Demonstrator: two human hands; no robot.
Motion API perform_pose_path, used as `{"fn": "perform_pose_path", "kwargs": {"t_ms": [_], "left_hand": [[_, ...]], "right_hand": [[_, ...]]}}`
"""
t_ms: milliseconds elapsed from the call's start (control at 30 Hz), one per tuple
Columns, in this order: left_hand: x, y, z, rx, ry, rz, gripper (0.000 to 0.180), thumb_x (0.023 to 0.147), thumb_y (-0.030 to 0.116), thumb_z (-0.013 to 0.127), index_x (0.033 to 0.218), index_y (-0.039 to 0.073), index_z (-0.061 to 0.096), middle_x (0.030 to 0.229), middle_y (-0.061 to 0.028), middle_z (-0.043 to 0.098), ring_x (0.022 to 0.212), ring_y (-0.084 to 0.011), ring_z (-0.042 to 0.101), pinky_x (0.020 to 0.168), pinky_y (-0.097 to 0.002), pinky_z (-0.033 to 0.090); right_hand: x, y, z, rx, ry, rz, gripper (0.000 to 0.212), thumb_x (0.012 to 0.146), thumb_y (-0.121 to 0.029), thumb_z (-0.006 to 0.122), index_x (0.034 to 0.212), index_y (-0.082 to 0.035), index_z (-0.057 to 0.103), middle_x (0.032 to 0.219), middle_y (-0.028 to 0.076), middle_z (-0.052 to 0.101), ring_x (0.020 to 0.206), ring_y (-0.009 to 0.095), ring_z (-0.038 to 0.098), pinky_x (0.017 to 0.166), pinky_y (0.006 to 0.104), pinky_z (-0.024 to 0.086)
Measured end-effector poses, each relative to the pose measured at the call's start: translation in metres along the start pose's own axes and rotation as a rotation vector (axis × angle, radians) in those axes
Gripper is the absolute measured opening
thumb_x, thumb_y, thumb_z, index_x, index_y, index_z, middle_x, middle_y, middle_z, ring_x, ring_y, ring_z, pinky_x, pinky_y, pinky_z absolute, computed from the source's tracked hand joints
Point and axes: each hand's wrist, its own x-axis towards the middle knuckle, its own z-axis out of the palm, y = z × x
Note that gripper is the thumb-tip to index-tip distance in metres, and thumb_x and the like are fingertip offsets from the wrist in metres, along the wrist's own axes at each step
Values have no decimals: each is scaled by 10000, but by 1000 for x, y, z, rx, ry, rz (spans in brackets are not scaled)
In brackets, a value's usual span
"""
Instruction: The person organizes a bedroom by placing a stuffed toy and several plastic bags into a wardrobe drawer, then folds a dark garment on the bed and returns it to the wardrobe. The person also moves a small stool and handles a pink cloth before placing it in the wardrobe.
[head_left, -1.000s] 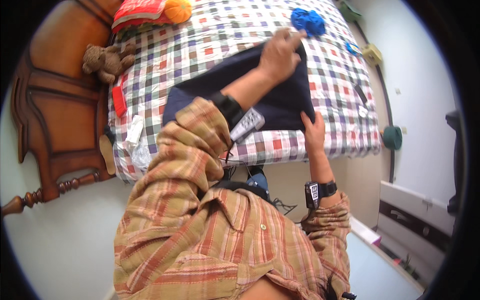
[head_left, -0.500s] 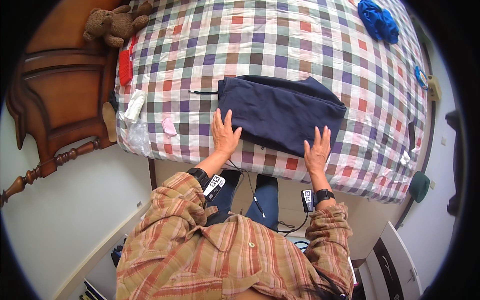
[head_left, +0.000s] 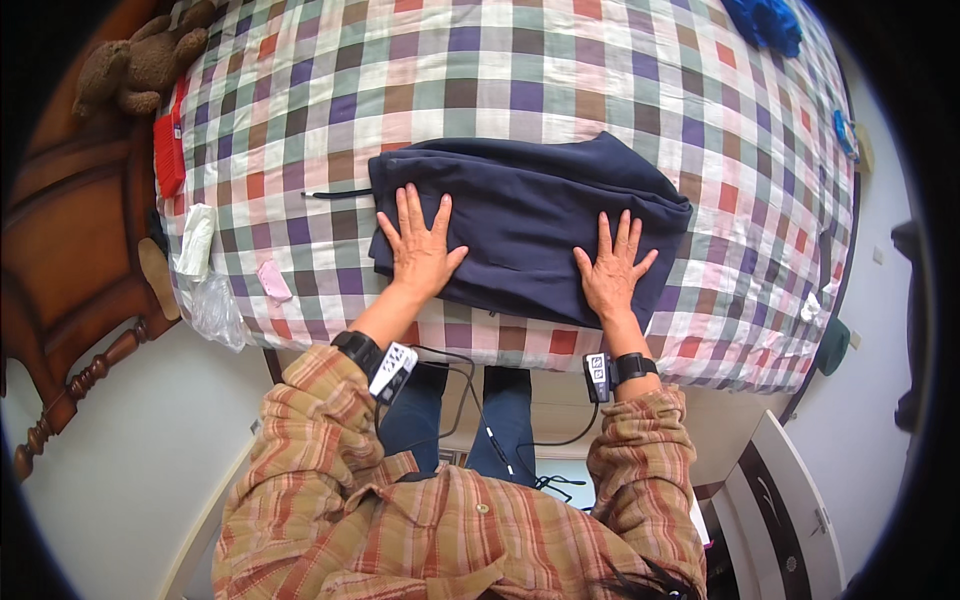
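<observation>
A pair of navy drawstring shorts (head_left: 515, 215) lies folded over sideways on the checked bedspread (head_left: 420, 70). Its waist end is at the left, where a dark cord (head_left: 338, 194) sticks out onto the cloth. My left hand (head_left: 420, 245) rests flat on the shorts near the waist, fingers spread. Toward the other end, my right hand (head_left: 612, 270) presses flat on the fabric, its fingers apart too. Neither hand grips anything. Soft creases run along the shorts between the hands, and the layers underneath are hidden.
At the left of the bed are a brown teddy bear (head_left: 140, 65), a red brush-like item (head_left: 169, 155), a white packet (head_left: 195, 240), clear plastic (head_left: 216, 312) and a pink cloth (head_left: 273, 281). Blue fabric (head_left: 765, 25) lies far right. Cables (head_left: 470, 395) hang from my wrists.
Both hands have slid farther up onto the shorts from the near edge, with fingers spreading wider. The shorts' waist end looks broader now. My view has shifted slightly.
</observation>
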Motion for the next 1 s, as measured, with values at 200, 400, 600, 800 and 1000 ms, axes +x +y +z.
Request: {"fn": "perform_pose_path", "kwargs": {"t_ms": [200, 400, 600, 800, 1000], "left_hand": [[43, 64, -11, 72, 14, 209, 745, 676, 459, 679, 1322, 184, 432, 1503, -126, 121, 1392, -330, 40, 1048, -618, -25], [46, 35, 7, 52, -78, -70, 1033, 657, 718, 573, 1454, 300, 65, 1497, -191, -78, 1382, -337, -127, 1009, -621, -124], [13, 39, 4, -17, -23, -162, 1033, 714, 633, 588, 1459, 165, 48, 1483, -234, -87, 1372, -379, -128, 1035, -596, -88], [-29, 30, 23, -85, -40, 159, 754, 776, 478, 595, 1414, 234, 277, 1498, -196, 27, 1394, -327, -21, 1083, -533, -23], [-35, 6, 11, -282, -6, 279, 543, 842, 263, 608, 1341, 181, 410, 1448, -203, 232, 1338, -328, 246, 1060, -451, 250]], "right_hand": [[41, -69, -15, 121, 49, -380, 604, 805, -344, 595, 1346, -160, 398, 1457, 93, 279, 1377, 247, 175, 1071, 573, 63], [29, 24, 14, -125, 71, 52, 757, 784, -519, 562, 1411, -203, 278, 1490, 43, 203, 1384, 239, 137, 1047, 622, 49], [-34, 81, 13, 165, 140, 505, 781, 806, -457, 602, 1381, -37, 282, 1392, 223, 315, 1311, 335, 270, 1049, 454, 243], [-56, 61, -41, 1343, -135, 800, 498, 707, -96, 688, 1148, 34, 497, 1015, 112, 582, 932, 178, 555, 831, 288, 452], [-33, -94, -125, 1148, -109, 214, 663, 731, -70, 600, 1314, 54, 311, 1122, 163, 554, 998, 240, 560, 864, 303, 446]]}}
